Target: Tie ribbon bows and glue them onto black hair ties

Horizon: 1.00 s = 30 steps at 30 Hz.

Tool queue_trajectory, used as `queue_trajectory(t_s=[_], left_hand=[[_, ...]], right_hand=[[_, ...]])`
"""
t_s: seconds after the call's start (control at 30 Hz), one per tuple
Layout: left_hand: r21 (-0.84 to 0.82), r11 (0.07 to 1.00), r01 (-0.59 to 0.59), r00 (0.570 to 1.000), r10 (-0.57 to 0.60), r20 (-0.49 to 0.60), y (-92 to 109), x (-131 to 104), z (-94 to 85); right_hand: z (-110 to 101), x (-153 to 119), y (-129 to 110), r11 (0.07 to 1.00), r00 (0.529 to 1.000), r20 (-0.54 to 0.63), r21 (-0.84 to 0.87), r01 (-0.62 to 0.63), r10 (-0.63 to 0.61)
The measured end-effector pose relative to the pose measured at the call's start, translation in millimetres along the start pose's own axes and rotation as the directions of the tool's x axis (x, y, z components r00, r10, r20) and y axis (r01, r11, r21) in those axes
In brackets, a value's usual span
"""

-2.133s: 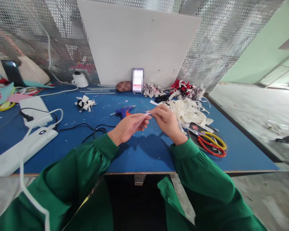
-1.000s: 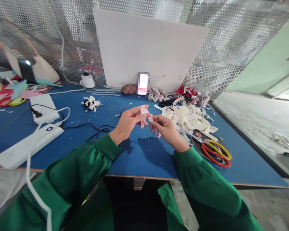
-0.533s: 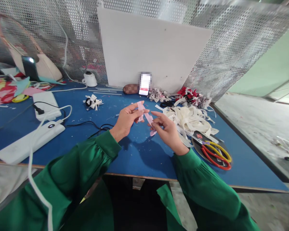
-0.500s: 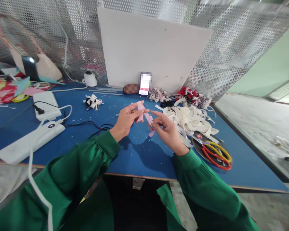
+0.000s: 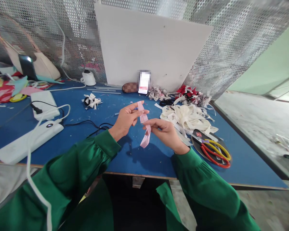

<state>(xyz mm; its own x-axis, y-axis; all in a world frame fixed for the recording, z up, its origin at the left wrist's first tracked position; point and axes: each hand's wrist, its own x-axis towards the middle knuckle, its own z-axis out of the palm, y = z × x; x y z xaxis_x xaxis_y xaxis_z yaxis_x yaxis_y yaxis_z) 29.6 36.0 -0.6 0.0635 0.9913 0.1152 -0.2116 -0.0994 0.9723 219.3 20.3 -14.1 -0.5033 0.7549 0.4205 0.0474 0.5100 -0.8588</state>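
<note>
Pink ribbon (image 5: 145, 139), now hanging lower than before, pinched by left hand (image 5: 126, 120) and right hand (image 5: 164, 132), above blue table (image 5: 144, 162)

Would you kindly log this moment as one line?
left hand: holding pink ribbon | right hand: pinching it lower down | rest: white strips, red-and-yellow scissors, lit phone on blue table

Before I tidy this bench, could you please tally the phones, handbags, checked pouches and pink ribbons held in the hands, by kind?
Phones: 2, the dark phone and the lit phone
Handbag: 1
Checked pouch: 1
Pink ribbon: 1, held by left hand and right hand
Total: 5
</note>
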Motion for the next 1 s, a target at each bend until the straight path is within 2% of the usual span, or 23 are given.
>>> queue_trajectory(t_s=[0.1, 0.23, 0.3, 0.4, 0.5, 0.63, 0.8, 1.0], left_hand=[[0.034, 0.999, 0.003, 1.000, -0.004, 0.025, 1.1, -1.7, 1.4], [0.068, 0.998, 0.007, 0.999, -0.010, 0.046, 0.6, -3.8, 2.9], [0.087, 0.996, 0.007, 0.998, -0.011, 0.054, 0.5, -4.8, 3.9], [0.114, 0.993, 0.012, 0.998, -0.019, 0.067, 0.6, -6.7, 6.0], [0.160, 0.987, -0.001, 0.994, -0.017, 0.110, -0.1, -8.9, 7.8], [0.293, 0.954, -0.057, 0.986, 0.008, 0.166, -4.2, -10.6, 8.7], [0.327, 0.939, -0.107, 0.973, 0.031, 0.230, -7.5, -12.2, 8.6], [0.271, 0.962, -0.037, 0.951, -0.050, 0.306, -3.9, -17.5, 11.7]], right_hand=[[-0.1, -1.5, 2.3, 0.950, 0.992, -0.034, -0.293, 0.106, -0.122], [-1.4, -2.3, 4.5, 0.712, 0.946, 0.099, -0.635, 0.300, -0.310], [-1.6, -2.8, 4.3, 0.612, 0.923, 0.138, -0.712, 0.344, -0.359], [-2.0, -4.4, 1.9, 0.564, 0.903, 0.088, -0.755, 0.336, -0.420], [-3.4, -5.4, -0.6, 0.560, 0.876, -0.001, -0.769, 0.307, -0.482], [-6.1, -3.4, 0.1, 0.564, 0.847, -0.055, -0.769, 0.301, -0.528], [-7.5, 0.7, -0.6, 0.717, 0.885, -0.173, -0.662, 0.220, -0.431], [-7.1, 3.9, -5.0, 0.836, 0.894, -0.295, -0.531, 0.140, -0.337]])
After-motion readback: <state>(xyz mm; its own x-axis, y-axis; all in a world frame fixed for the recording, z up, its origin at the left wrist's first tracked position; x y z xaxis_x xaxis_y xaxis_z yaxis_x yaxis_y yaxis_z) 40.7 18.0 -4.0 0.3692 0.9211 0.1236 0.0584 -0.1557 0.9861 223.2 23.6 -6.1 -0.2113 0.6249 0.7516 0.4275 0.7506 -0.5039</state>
